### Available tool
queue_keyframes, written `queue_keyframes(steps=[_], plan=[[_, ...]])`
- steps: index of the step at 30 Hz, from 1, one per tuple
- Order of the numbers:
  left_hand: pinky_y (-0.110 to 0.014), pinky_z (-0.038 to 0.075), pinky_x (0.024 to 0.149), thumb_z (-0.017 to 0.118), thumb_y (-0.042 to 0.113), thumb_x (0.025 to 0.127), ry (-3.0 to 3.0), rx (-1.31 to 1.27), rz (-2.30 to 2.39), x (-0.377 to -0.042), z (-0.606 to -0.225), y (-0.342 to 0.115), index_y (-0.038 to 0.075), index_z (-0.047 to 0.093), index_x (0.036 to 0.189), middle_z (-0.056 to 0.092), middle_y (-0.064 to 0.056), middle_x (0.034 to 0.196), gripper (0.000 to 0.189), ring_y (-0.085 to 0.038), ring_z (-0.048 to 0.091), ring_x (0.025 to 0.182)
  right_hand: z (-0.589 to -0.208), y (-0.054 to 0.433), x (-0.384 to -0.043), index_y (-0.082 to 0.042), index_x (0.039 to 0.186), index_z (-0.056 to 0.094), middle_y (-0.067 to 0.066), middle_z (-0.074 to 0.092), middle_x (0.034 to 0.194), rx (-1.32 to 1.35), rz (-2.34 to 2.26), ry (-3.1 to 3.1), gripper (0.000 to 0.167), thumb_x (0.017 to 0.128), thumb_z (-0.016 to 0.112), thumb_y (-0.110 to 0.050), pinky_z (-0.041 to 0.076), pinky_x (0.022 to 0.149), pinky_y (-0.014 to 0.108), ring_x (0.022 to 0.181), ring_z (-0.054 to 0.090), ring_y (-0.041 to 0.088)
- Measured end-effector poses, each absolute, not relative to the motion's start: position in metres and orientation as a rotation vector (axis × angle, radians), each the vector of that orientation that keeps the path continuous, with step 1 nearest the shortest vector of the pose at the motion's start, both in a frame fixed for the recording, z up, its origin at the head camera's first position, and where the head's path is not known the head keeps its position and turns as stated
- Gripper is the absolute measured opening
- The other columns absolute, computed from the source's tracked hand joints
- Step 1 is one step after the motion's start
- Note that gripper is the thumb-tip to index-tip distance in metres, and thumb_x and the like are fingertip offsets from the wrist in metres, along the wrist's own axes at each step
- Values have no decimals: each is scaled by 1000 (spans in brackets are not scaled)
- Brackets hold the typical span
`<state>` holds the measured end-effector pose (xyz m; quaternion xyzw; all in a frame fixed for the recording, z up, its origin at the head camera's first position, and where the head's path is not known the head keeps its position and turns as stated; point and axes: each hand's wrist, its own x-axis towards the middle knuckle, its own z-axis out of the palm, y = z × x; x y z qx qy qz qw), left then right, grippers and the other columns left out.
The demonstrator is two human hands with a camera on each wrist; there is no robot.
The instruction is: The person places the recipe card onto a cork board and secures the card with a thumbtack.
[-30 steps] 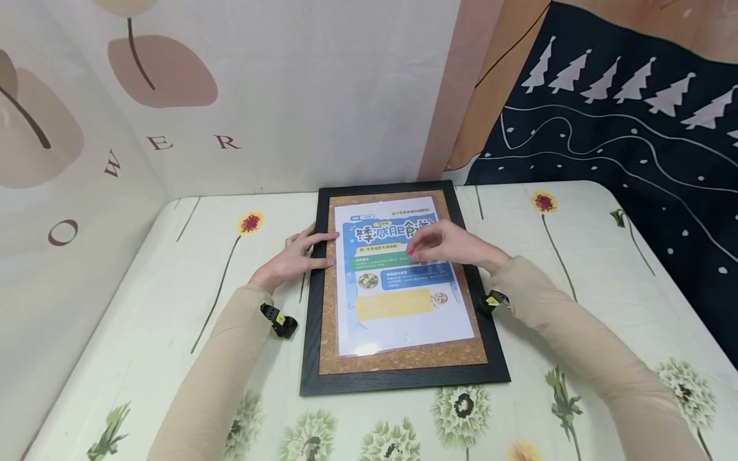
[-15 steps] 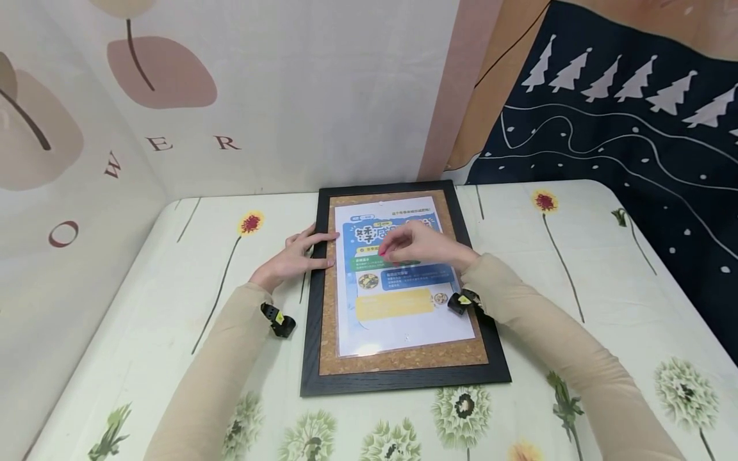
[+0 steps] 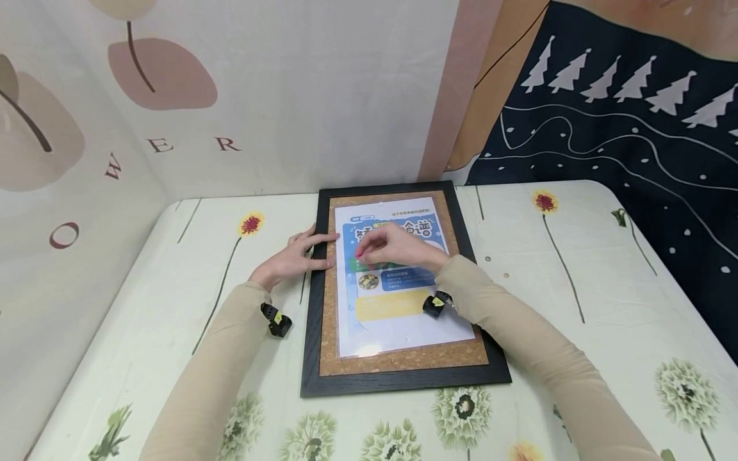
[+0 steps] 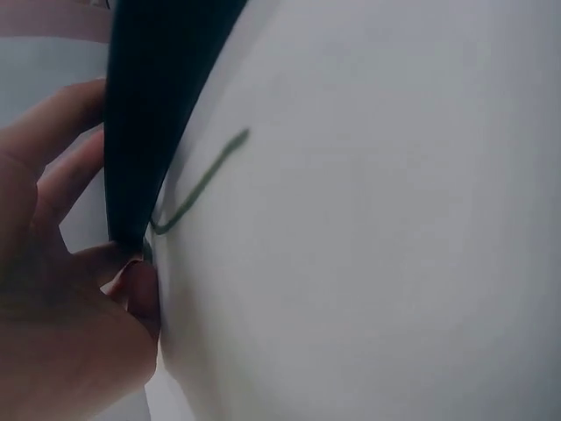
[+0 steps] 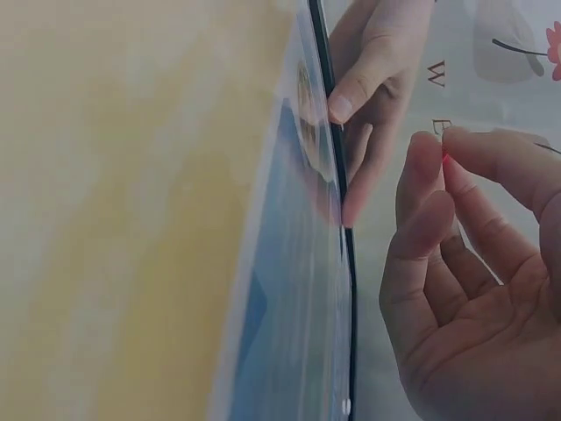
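A sheet printed in blue, green and yellow, with a glossy clear surface, lies on a black-framed corkboard. My left hand rests on the board's left edge, thumb and forefinger stretched over the black frame. In the left wrist view, other fingers touch the frame's side. Above the sheet's green band, my right hand pinches a small pink push pin between thumb and fingertips. The right wrist view shows only a pink-red speck of the pin. Its tip is hidden.
The board lies on a table covered with a flower-print cloth. A pale printed curtain stands behind, and a dark one with white trees hangs at the right. Both wrists carry small black cameras.
My right hand has moved left across the sheet with the pink push pin, from its middle toward the left end of the green band. The left hand and board have stayed put.
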<state>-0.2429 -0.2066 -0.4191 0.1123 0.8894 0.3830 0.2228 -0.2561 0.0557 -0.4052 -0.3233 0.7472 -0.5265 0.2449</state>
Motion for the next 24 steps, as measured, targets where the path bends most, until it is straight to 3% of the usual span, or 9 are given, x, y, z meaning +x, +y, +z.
queue_keyframes(steps=[6,16,24], plan=[[-69,12,104,68,36,90,2458,325,1040,-243,-419,-208,23,40,149,-6,-15,160,66,-37,-4,143,-406,40,-259,3,102,70,16,70,89,-799,-1421,2013,16,90,65,-5,52,65,31,75,64,26],[-71,9,104,67,36,91,2456,340,1039,-243,-422,-208,23,40,149,-6,-15,160,65,-37,-6,143,-411,24,-266,-5,101,74,3,69,92,-648,-1285,2077,14,90,68,-8,43,59,23,66,52,14],[-71,9,103,66,36,91,2448,360,994,-245,-419,-209,21,38,150,-8,-18,159,67,-38,-7,142,-414,18,-268,-6,96,76,2,70,86,-689,-1247,2110,10,88,70,-7,39,53,22,57,46,12]])
